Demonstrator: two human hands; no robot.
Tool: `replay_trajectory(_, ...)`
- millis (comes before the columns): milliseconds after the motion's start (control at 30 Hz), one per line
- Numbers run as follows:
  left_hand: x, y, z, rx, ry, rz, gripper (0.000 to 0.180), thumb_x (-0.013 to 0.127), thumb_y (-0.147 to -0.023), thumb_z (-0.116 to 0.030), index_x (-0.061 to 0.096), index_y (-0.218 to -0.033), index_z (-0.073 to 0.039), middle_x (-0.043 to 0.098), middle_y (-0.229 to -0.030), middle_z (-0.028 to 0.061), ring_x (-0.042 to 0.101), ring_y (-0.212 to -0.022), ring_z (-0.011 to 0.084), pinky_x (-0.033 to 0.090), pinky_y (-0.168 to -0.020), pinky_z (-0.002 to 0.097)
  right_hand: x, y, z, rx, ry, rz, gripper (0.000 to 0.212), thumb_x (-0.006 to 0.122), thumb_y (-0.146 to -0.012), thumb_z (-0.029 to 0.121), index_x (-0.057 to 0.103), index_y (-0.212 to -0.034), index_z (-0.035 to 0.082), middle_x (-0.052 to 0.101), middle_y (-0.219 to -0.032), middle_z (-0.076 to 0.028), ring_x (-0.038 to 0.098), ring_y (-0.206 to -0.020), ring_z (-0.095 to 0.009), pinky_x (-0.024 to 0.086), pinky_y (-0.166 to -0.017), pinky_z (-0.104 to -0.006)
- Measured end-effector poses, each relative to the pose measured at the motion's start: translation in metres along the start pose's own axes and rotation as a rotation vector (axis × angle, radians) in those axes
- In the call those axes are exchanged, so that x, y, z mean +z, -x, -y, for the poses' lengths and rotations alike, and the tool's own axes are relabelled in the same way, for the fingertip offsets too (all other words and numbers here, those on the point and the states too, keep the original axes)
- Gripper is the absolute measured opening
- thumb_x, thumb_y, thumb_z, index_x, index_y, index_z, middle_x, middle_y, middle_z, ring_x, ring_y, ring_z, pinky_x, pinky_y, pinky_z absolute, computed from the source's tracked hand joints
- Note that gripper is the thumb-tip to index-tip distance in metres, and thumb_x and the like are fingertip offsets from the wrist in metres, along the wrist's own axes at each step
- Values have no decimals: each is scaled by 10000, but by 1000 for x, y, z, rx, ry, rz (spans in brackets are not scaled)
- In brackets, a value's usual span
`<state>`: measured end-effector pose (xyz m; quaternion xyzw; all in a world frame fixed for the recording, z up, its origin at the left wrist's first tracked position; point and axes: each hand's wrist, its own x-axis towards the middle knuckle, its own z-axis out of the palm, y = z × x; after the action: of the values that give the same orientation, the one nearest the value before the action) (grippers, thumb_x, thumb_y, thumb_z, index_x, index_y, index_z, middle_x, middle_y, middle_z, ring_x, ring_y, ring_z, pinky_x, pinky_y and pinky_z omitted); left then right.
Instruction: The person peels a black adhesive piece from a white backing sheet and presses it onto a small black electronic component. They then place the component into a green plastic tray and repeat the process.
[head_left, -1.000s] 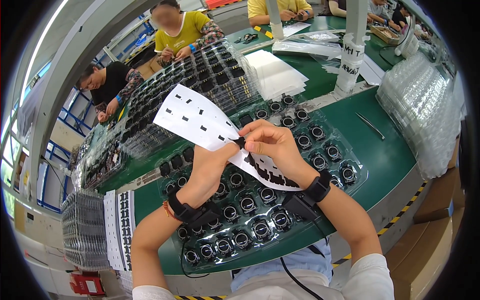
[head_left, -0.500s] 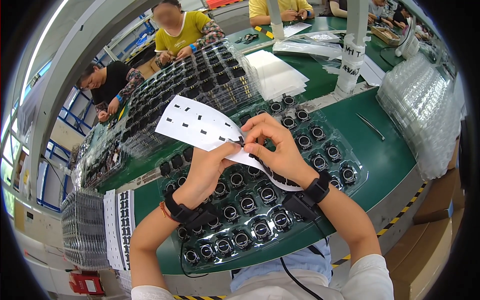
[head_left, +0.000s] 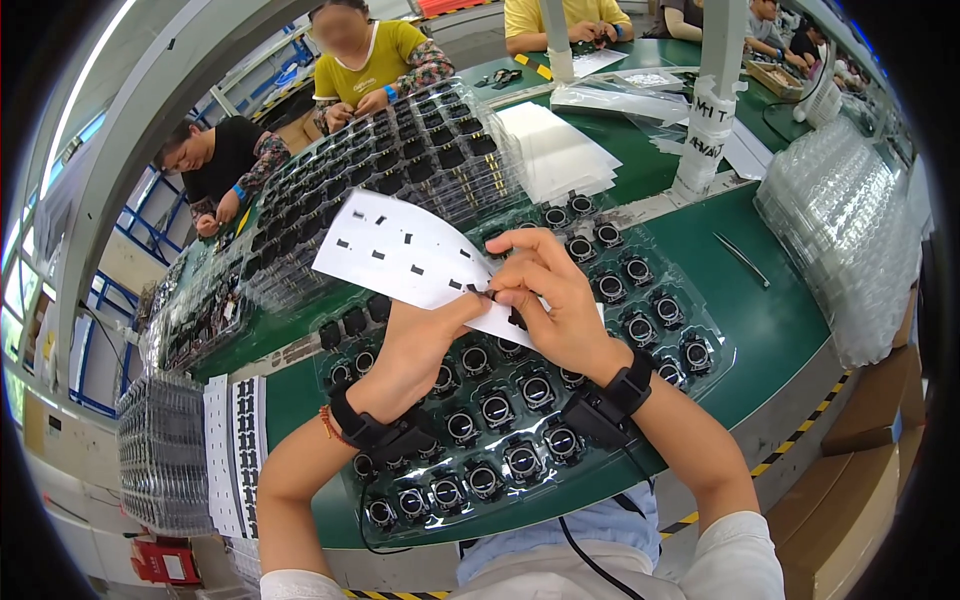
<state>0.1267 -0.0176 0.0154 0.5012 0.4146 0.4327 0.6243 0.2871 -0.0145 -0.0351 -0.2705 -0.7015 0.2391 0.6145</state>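
A curved white sheet (head_left: 385, 255) dotted with small black stickers is held up above the table. My left hand (head_left: 425, 335) grips its near edge, thumb on top. My right hand (head_left: 550, 295) pinches at a small black sticker (head_left: 483, 291) beside the left thumb, with the sheet's right end passing under it; the fingertips partly hide the sticker. Beneath both hands lies a clear plastic tray (head_left: 500, 470) with rows of round black parts (head_left: 523, 459), each with a ring face. Black bands with small boxes sit on both my wrists.
Stacked trays of black parts (head_left: 400, 150) stand beyond, beside white sheets (head_left: 560, 150). Tweezers (head_left: 742, 258) lie to the right, near bubble wrap (head_left: 835, 230). More sticker sheets (head_left: 235, 450) hang at the left edge near stacked clear trays (head_left: 160, 455). A white post (head_left: 710, 120) rises ahead; people sit across the table.
My right hand has shifted slightly, its fingers still pinched at the sheet. The sheet's right end no longer curls out below my right wrist. A small black piece now shows between the fingertips.
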Motion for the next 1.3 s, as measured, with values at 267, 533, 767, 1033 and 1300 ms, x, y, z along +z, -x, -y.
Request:
replay_trajectory(267,3,-2,-3,48,12,-16,299,598,-747,46,521,-1032,-4,574,-975,62,571,-887,140,471,-756,277,-5,-3,7,67,-13,15,86,611,-806,69,568,-871,33,475,-1129,-100,473,-830,-133,414,-727,-253)
replay_trajectory(533,6,0,-7,109,-95,-86,299,602,-719,53,527,-1002,-6,567,-941,51,560,-849,133,458,-727,274,-3,1,0,229,-292,59,63,565,-864,89,563,-870,26,458,-1162,-78,462,-861,-88,394,-783,-237)
replay_trajectory(767,6,-2,-7,88,-114,-99,276,604,-716,47,531,-977,-7,568,-919,46,558,-826,128,453,-704,271,1,2,-1,367,-553,35,82,545,-885,95,560,-866,16,455,-1179,-61,462,-878,-65,389,-805,-231)
replay_trajectory(1033,1,-1,-3,97,-75,-83,303,593,-735,51,514,-1024,2,573,-940,55,571,-864,141,471,-744,286,3,3,-6,379,-592,7,133,521,-911,138,536,-848,22,491,-1141,-52,482,-870,-60,401,-767,-219)
replay_trajectory(1300,-20,15,4,-166,15,-21,306,592,-814,-19,502,-1105,16,585,-1076,126,601,-962,207,511,-827,309,-35,-22,14,480,-440,-151,86,506,-923,123,507,-926,38,594,-876,-9,510,-770,-74,412,-717,-219)
